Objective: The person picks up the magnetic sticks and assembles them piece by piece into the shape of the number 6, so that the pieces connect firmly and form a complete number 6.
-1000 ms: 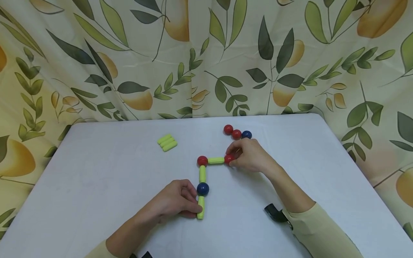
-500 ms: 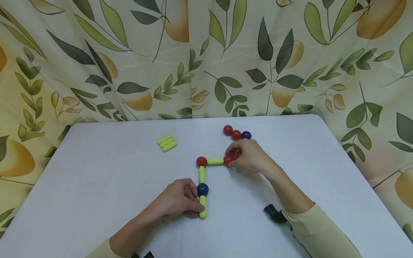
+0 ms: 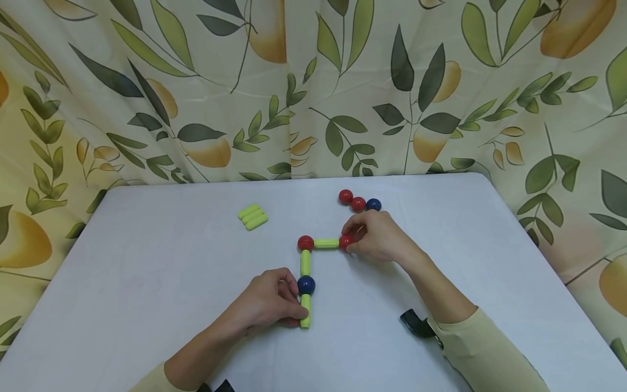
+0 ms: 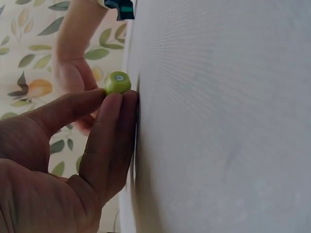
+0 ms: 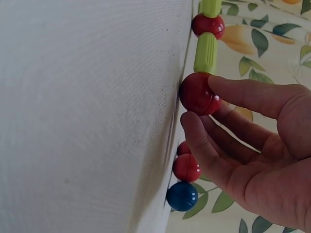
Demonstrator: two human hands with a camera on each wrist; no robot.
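An L-shaped chain of sticks and balls lies on the white table. My left hand [image 3: 271, 300] pinches the lowest light-green stick [image 3: 306, 321] between thumb and fingers; its bare end [image 4: 119, 77] faces the left wrist camera. Above that stick come a blue ball [image 3: 306, 285], a second green stick [image 3: 306, 263] and a red corner ball [image 3: 306, 243]. From the corner a third green stick [image 3: 326, 243] runs right to a red end ball [image 5: 197, 92]. My right hand [image 3: 377, 237] holds this end ball between thumb and fingertips.
Loose light-green sticks [image 3: 253, 217] lie side by side at the back left. Behind my right hand are two red balls [image 3: 345, 196] and a blue ball [image 3: 374, 204] in a touching row. A patterned curtain [image 3: 313, 109] hangs past the table's far edge.
The lowest stick has swung slightly, now more in line with the stick above the blue ball. My left hand has shifted slightly away from me; my right hand stays on the red ball.
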